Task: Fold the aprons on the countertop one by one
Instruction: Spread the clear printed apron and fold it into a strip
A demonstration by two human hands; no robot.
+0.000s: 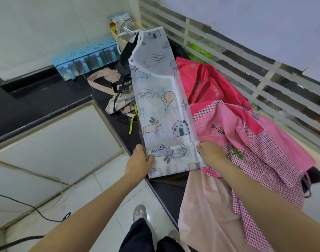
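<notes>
countertop (119, 122): two hands (139, 160) grip one white apron (161, 106); maybe five others.

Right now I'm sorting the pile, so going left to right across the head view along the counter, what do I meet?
Blue spice rack → striped apron with black straps → white cartoon-print apron → pink checked apron.

My left hand (138, 160) and right hand (211, 154) pinch the near corners of the white cartoon-print apron (161, 99), folded into a long narrow strip stretching away along the dark desk (166, 188). Just right of it lie a pink checked apron (255, 142) and a red apron (210, 84); a blue spice rack (86, 57) stands at the far left.
</notes>
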